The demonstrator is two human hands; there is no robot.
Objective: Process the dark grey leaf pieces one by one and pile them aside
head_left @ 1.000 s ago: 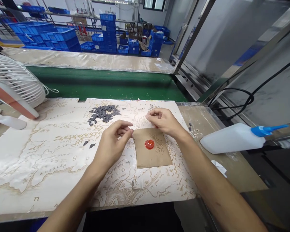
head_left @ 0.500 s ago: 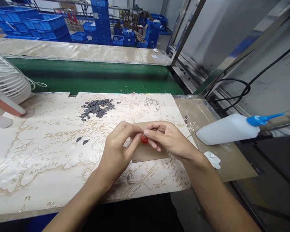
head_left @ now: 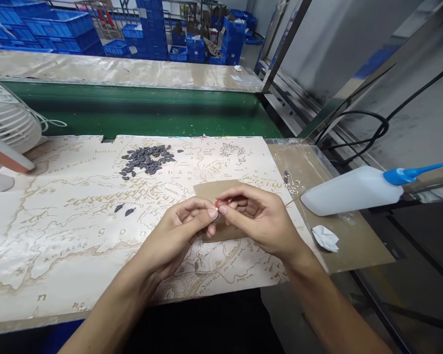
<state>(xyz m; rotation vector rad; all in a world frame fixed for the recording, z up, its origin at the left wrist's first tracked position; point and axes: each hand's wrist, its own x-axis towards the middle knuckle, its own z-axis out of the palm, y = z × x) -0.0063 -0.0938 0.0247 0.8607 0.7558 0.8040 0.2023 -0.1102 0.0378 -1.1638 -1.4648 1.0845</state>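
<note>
Over a brown cardboard piece (head_left: 208, 189), my two hands meet at the fingertips around a small red rounded piece (head_left: 221, 202). Thumb and fingers of my right hand (head_left: 262, 219) pinch it from the right. My left hand (head_left: 182, 228) is closed too, its thumb and fingertips pressed against the piece's near left side. Specks of yellow and blue show at the contact, too small to name; the fingers hide most of the piece. Beneath lies a map-printed sheet (head_left: 77, 241). Two dark leaf-shaped pieces (head_left: 130, 212) rest on it, left of my left hand.
Farther back on the sheet are a heap of dark flat pieces (head_left: 145, 160) and scattered tiny pale bits (head_left: 233, 151). To the right, a white bottle with a blue nozzle (head_left: 350, 191) lies tilted near crumpled tissue (head_left: 325, 238). A white fan (head_left: 11, 118) stands left; a green trough (head_left: 151, 113) runs behind.
The red piece has been turned between my fingers, and less of its red face shows. My left hand has rolled over and lowered slightly. The view has tilted a little downward.
</note>
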